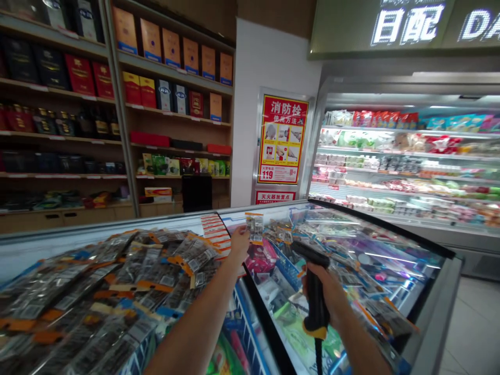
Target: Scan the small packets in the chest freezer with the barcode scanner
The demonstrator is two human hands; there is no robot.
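Left hand (239,244) pinches a small clear packet with orange ends (255,228) by its left edge; it's up over the far side of the chest freezer (439,312), probably edge-held so the printed face stays uncovered; right hand (327,286) is wrapped round the grip of a black handheld scanner (315,297), cable (319,357) dropping toward me; pistol hold likely keeps the trigger under a finger, but can't tell if it's pressed; scanner head sits right and near of the packet, apart from it, seemingly angled its way.

Containers: black bar (265,323) splits the freezer; right side has a blue basket (287,266) with bagged goods around it, pink bags (261,256) just left; near the bar on the left, another blue basket (252,338) with bright packs in it; big heap of similar packets (144,263) lies left, loosely piled; can't tell what's under it.
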